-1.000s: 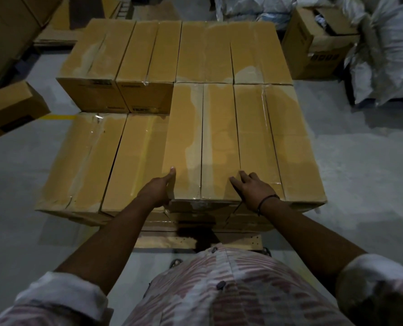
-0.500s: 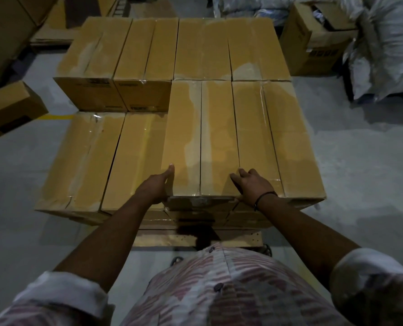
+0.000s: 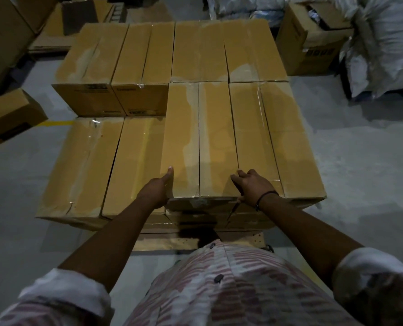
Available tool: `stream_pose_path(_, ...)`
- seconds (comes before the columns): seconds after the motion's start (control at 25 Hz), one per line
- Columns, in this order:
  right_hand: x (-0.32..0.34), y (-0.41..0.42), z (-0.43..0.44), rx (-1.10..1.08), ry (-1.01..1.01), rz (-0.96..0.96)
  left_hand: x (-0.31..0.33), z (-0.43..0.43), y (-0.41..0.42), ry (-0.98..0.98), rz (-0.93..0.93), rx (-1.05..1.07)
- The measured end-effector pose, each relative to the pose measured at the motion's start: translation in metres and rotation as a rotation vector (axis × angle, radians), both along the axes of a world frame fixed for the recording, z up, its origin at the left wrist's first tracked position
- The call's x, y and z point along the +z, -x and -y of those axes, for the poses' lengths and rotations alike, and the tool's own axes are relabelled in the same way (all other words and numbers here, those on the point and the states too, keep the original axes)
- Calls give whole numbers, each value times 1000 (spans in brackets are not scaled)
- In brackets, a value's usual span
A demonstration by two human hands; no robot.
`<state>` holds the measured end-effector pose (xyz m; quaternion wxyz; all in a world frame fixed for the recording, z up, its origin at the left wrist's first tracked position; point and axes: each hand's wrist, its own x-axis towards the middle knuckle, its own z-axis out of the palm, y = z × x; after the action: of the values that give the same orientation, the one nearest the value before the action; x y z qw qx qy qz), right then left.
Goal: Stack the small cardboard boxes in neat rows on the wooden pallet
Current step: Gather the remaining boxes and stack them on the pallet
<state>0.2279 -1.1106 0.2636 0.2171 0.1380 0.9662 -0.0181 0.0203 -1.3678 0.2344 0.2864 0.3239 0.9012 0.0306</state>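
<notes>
Head view, dim warehouse. Grey concrete floor (image 3: pixel 351 175), with a short yellow line (image 3: pixel 54 123) painted at left. White sacks (image 3: pixel 384 43) are heaped at far right and an open carton (image 3: pixel 313 48) sits beside them. One loose box (image 3: pixel 10 118) lies on the floor at left, and more cartons are piled in the far-left corner.

Wooden pallet (image 3: pixel 163 241) sits centre frame, only its near edge showing under the load. Taped brown boxes cover it in rows. The back row and the right half stand one layer higher than the near-left pair.

Handled box (image 3: pixel 184 137) is on the upper layer, near row. It touches its right neighbour, and its left side stands clear above the lower boxes. Long axis runs straight away from the person. The near end is level with the stack's front face and the far end butts against the back row. Taped seam faces up.

Left hand (image 3: pixel 157 190) lies against the box's left side near the front corner, thumb straight along the top edge. Its fingers are hidden. Right hand (image 3: pixel 254 187) has curled fingers hooked into the seam at the box's right edge. A dark wristband (image 3: pixel 266 196) is on that wrist.
</notes>
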Motion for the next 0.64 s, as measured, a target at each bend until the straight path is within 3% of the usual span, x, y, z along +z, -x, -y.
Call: stream_pose_path(0.64,-4,-3,2,109,-107,27,-5,1,-5,-9,-28,2)
